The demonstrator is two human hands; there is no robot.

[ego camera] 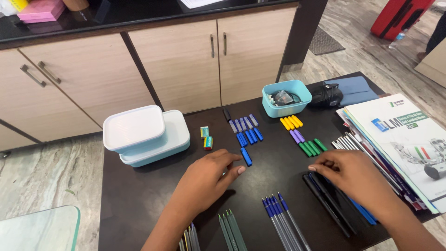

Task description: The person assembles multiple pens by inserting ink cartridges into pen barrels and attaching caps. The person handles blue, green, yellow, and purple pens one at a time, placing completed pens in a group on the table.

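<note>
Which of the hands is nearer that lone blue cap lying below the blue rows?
Left. The left hand has fingertips right beside the blue cap; the right hand is well off to its right, on dark pens.

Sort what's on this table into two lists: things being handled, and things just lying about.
In hand:
- left hand by a blue cap
- right hand on dark pens
- sorted rows of caps
- blue pens

Lying about:
- stacked lidded boxes
- erasers
- booklets
- open teal tub

Bare tabletop (139, 195) front-left, stacked boxes (144, 135) behind (pen caps (246, 132) crowd centre)
</note>
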